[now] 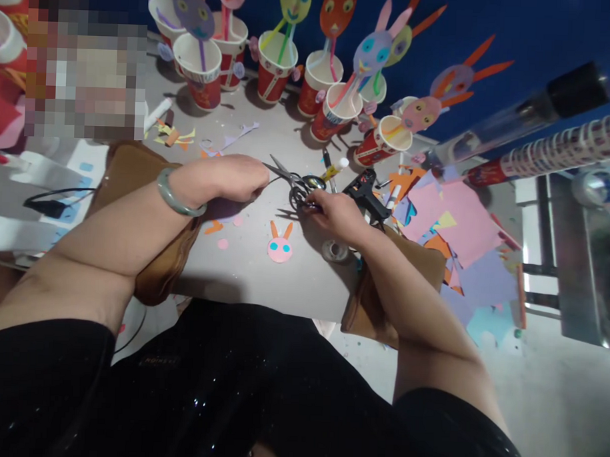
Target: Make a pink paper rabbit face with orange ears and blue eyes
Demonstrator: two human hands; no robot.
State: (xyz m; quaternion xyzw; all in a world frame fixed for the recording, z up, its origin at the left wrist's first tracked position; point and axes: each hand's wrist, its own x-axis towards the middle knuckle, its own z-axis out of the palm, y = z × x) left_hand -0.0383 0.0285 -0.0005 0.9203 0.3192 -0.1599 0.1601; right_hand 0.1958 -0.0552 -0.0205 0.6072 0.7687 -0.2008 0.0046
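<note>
My right hand (335,215) has its fingers closed at the handle loops of a pair of scissors (295,181), whose blades are parted and point up and left. My left hand (244,177), below a jade-coloured bangle (179,194), is curled with its fingertips turned down and out of sight. Whatever it pinches, if anything, is hidden. Between and below the hands, a pink paper rabbit face (279,250) with orange ears and blue eyes lies flat on the table (263,284). Small pink paper discs (223,244) lie to its left.
Several red paper cups (274,81) with paper animal heads on straws line the back. A black glue gun (369,194), a yellow tube (334,171) and a tape roll (335,250) sit at right, beside piled coloured paper (463,217). Power strips (81,181) are at left.
</note>
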